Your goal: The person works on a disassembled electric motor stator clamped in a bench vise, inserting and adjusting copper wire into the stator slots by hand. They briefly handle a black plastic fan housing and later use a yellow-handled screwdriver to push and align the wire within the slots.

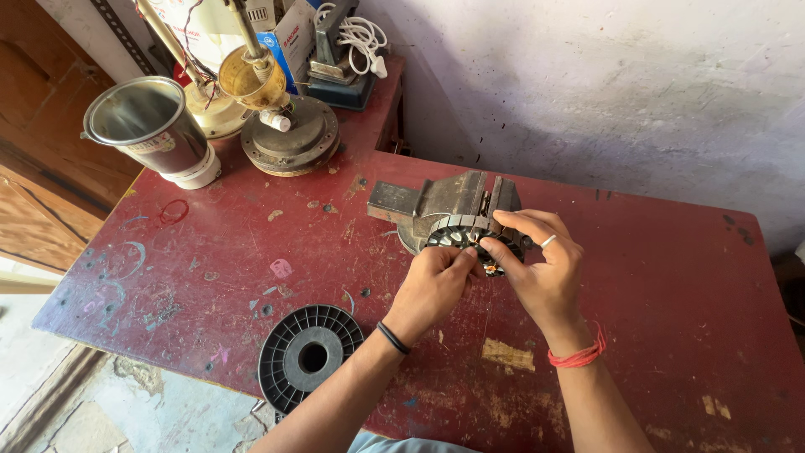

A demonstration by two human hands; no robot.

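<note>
Slotted motor stator (464, 237) clamped in bench vise (449, 201) on red table (654, 277). Looks heavy, rigid steel core; copper windings thin, likely easy to nick. Best gripped by outer rim, not coils. Left hand (432, 285) pinched narrow at near edge, apparently on wire. Right hand (541, 264) cupped over right side, fingers holding core. Black spool (309, 356) near, at table's edge.

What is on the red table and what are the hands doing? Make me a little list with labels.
table: red, scratched
vise: grey metal, at the back edge
stator: dark slotted ring with copper wire, clamped in the vise
left hand: fingers pinched at the stator
right hand: fingers on the stator, ring on one finger
spool: black, empty, at the front edge
cup: steel, back left
</note>
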